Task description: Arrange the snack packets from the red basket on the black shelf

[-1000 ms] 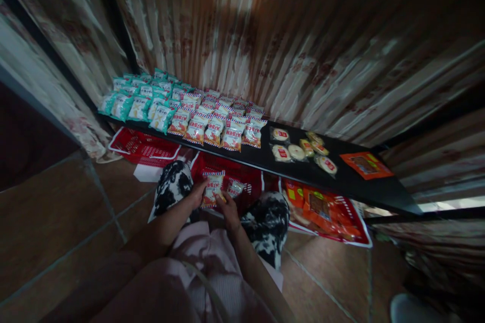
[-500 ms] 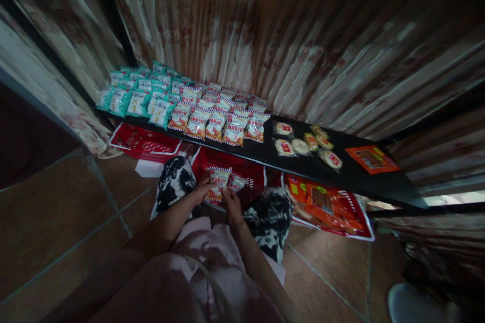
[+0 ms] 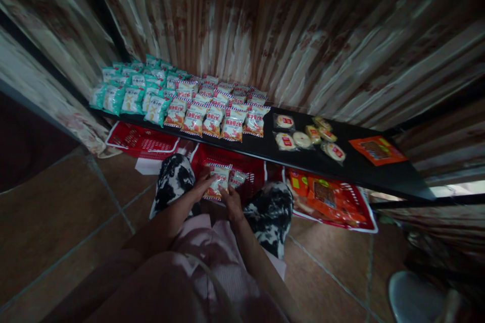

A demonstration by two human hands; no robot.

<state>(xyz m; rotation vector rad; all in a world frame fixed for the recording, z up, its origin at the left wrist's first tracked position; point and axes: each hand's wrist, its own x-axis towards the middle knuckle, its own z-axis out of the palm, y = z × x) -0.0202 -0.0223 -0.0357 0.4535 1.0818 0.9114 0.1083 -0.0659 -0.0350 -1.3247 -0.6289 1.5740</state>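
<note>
Between my knees I hold a white-and-orange snack bag point(image 3: 219, 180) with a striped top edge. My left hand point(image 3: 203, 186) is closed on its left side, thumb across the front. My right hand point(image 3: 232, 201) grips its lower right corner. Just behind it a second bag of the same kind point(image 3: 237, 178) lies in the middle red basket point(image 3: 254, 171). Above, on the black shelf point(image 3: 257, 147), similar orange-and-white bags point(image 3: 232, 123) stand in rows, with teal snack bags point(image 3: 132, 99) to their left.
Round packaged pastries point(image 3: 286, 141) and an orange packet point(image 3: 377, 150) lie on the shelf's right part. Under the shelf are a left red basket point(image 3: 142, 141) and a right red basket point(image 3: 369, 217) with orange packets point(image 3: 326, 197). A pleated curtain point(image 3: 227, 25) hangs behind.
My left thumb has come across the front of the bag, and my right hand has shifted on its lower corner. The bag stays between my knees while the view shifts slightly.
</note>
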